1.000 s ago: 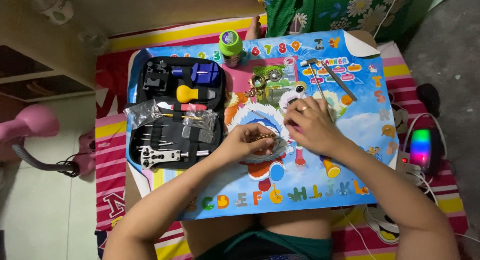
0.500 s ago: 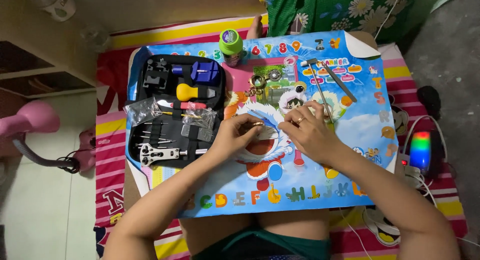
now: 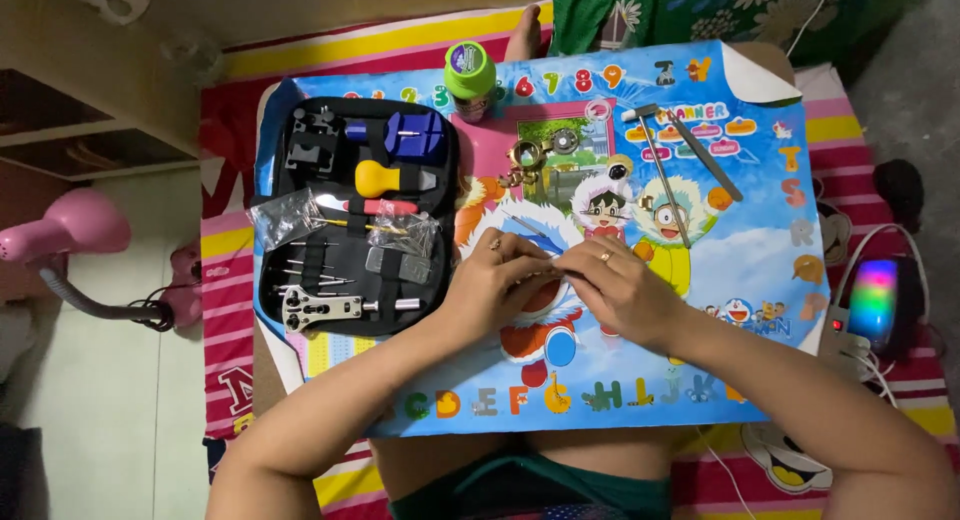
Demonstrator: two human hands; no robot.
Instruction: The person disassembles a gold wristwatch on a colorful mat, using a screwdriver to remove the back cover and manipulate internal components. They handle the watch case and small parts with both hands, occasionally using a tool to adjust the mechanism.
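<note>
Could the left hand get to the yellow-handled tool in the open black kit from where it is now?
Probably yes: the left hand sits just right of the kit, and the yellow-handled tool lies uncovered with nothing between.

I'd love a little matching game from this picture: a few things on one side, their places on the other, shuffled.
Things:
1. tool case
2. green-capped bottle
3. small hammer
4. pink lamp

Places:
A. far left, off the mat
B. top edge of the mat, above the case's upper right corner
C. open on the mat's left part, beside the left hand
D. lying on the mat, above the right hand

Pairs: 1-C, 2-B, 3-D, 4-A
</note>
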